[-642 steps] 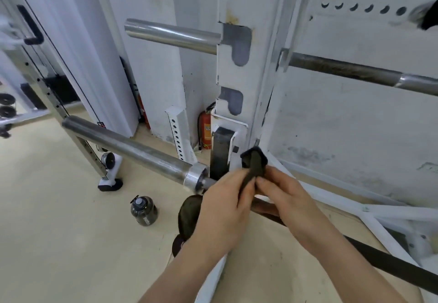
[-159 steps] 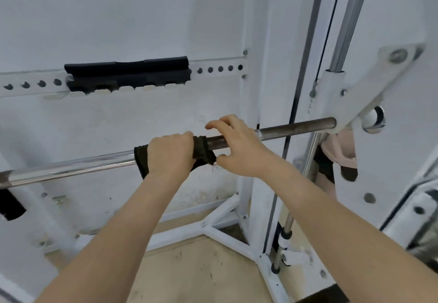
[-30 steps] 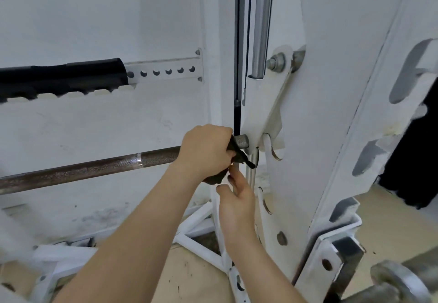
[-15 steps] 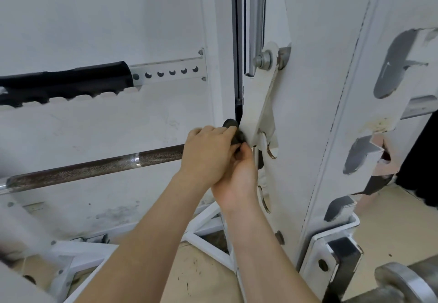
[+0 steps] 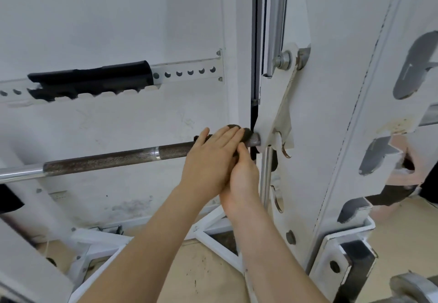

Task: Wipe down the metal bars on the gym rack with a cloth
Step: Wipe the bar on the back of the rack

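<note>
Cloth [image 5: 238,129] at barbell [image 5: 106,160] end; my left hand [image 5: 208,160] presses it flat, right hand [image 5: 244,177] pinches underneath; this bar looks nearly done.

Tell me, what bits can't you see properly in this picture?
All in the head view:
- cloth: mostly under the left hand; only a dark edge shows.
- right hand: fingers tucked behind the left hand, grip unclear.
- left hand's thumb: hidden, so its grip is unclear too.
- bar: left end cut by the picture edge.
- metal piece, bottom right corner: cut off, blurred.
</note>
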`<state>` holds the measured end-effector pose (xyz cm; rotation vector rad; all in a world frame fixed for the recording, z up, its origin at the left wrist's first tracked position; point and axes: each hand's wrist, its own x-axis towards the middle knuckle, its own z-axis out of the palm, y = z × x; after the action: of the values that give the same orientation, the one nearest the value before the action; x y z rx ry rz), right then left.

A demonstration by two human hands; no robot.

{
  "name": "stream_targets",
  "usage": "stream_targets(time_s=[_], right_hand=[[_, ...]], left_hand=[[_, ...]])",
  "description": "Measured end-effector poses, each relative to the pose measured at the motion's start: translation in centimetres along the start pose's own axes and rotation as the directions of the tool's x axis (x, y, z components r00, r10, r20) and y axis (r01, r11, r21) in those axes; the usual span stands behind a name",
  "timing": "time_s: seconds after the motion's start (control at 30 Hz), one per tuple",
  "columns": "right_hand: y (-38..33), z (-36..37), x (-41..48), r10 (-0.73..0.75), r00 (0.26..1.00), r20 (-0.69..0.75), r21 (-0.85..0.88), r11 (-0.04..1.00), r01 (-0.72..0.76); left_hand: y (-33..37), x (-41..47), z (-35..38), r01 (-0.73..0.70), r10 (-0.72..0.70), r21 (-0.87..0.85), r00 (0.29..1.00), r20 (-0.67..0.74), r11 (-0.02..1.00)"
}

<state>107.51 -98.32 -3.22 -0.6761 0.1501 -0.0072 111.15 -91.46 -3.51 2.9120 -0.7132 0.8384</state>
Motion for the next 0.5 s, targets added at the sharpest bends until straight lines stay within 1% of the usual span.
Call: stream_targets(time_s=[0.03,0.07,0.17,0.2,0.3,0.37,0.43,0.5], right_hand=[[0.3,-0.3,-0.2,0.028,0.998,0.050,-0.001,1.000,-0.027],[0.7,-0.7,-0.3,0.038,0.995,0.089,-0.029,0.999,-0.035],[1.8,-0.1,0.1,0.049,0.990,0.129,-0.115,0.993,-0.034],[2.1,0.5,0.1,0.065,0.989,0.132,-0.133,0.990,-0.047],[3.2,1.6,0.0,0.200,0.961,0.193,-0.192,0.968,-0.163],[3.9,1.8,-0.7,0.278,0.924,0.261,-0.249,0.945,-0.214],[4.3,1.8,-0.9,0.277,0.919,0.280,-0.247,0.946,-0.210],[4.4,2.3,-0.8,0.229,0.939,0.255,-0.185,0.965,-0.185]], left_hand=[[-0.9,-1.0,-0.5,0.003,-0.003,-0.004,1.000,-0.006,1.000],[-2.2,-1.8,-1.3,0.041,-0.041,0.005,0.999,-0.006,0.999],[-6.1,-2.9,-3.4,0.236,-0.236,0.019,0.972,0.017,0.972],[-6.5,-3.3,-3.6,0.271,-0.271,0.012,0.962,0.015,0.963],[-5.8,-5.1,-2.8,0.303,-0.303,-0.003,0.953,-0.002,0.953],[-6.2,-7.3,-2.5,0.301,-0.300,0.019,0.953,-0.054,0.953],[-7.0,-9.2,-3.0,0.280,-0.276,0.031,0.956,-0.102,0.959],[-7.4,-9.9,-4.2,0.318,-0.314,-0.014,0.928,-0.203,0.948]])
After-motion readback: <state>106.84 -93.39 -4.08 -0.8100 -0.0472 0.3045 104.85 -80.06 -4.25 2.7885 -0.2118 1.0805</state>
